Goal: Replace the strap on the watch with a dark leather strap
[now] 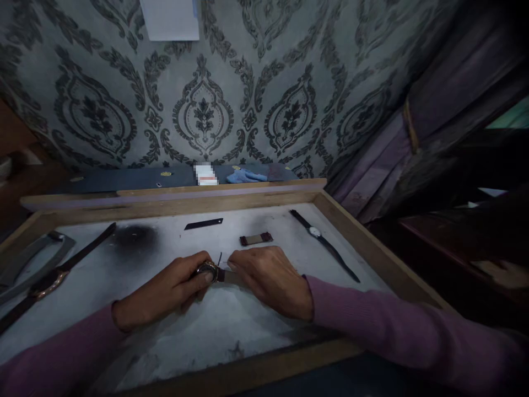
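Observation:
My left hand (177, 284) is closed around a wristwatch (206, 270) with a dark face and gold-toned case, thumb on its front. A short brown strap (229, 277) runs from the case toward my right hand (268, 278), whose fingers are pinched together at the strap. A thin dark sliver (220, 258) sticks up between the two hands; I cannot tell what it is. Beyond my right hand lies a folded dark red watch strap (256, 238). A dark snap-off blade (204, 224) lies farther back on the white surface.
A wooden-rimmed tray (339, 226) surrounds the work. At its right lies a slim black watch (314, 231); at its left, a larger brown-strapped watch (49, 282) beside a grey curved strip (25, 264). A blue cloth (247, 176) rests on the back ledge. A purple curtain (384, 149) hangs right.

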### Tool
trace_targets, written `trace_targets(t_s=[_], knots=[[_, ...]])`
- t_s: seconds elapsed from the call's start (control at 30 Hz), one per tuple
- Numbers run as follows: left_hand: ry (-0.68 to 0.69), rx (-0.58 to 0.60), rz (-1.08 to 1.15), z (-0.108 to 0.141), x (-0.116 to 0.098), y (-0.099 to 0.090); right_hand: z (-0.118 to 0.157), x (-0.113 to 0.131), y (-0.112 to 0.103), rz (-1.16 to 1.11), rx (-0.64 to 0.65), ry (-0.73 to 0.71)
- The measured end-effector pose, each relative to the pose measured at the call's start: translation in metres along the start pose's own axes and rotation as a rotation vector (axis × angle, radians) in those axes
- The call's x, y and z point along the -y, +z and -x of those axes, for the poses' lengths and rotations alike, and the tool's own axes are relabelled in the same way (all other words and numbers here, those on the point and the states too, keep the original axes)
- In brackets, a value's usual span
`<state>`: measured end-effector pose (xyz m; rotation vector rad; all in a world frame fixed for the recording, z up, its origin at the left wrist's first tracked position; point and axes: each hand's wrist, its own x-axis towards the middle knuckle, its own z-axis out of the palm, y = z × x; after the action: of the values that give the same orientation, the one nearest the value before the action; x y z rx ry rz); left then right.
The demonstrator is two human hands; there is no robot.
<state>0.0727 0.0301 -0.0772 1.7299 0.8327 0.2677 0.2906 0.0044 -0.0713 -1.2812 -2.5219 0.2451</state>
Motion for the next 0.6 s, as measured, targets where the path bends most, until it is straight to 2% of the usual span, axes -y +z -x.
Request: trace_targets(t_s=[0.23, 0.43, 0.6], knots=[[0.007, -0.039, 0.012, -0.0006, 0.0024, 0.003, -0.0006, -0.0018, 0.0001, 0.01, 0.066, -0.056], [-0.006, -0.058, 0.079, -0.0016, 0.0058, 0.0038, 0.0017, -0.0053, 0.0025, -0.09, 0.002, -0.108], [0.005, -0.065, 0.081, -0.0021, 0.0073, 0.0038, 0.0012, -0.0065, 0.0013, -0.114, 0.036, -0.126]])
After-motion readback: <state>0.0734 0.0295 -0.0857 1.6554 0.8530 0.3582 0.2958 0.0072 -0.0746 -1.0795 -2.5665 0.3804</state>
